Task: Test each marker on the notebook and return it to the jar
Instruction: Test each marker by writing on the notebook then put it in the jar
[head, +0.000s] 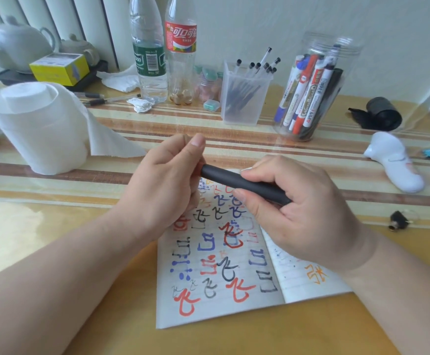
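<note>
Marker (224, 179), black-barrelled, hangs over the notebook (216, 278): left hand (162, 183) curls round its orange-edged cap end, right hand (293, 208) grips the barrel. Capping or uncapping, I'd guess; next comes a straight pull or push, with the jar (319, 44) behind, right.

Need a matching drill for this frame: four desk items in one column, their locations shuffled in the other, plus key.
Things
1. black marker
2. marker jar
3. tissue roll
4. notebook

Places
A. lying open on the table, nearest the camera
B. standing at the table's left side
C. gripped between left hand and right hand, above the pages
D. standing at the back right, beside the pen holder

Pairs: 1-C, 2-D, 3-B, 4-A
</note>
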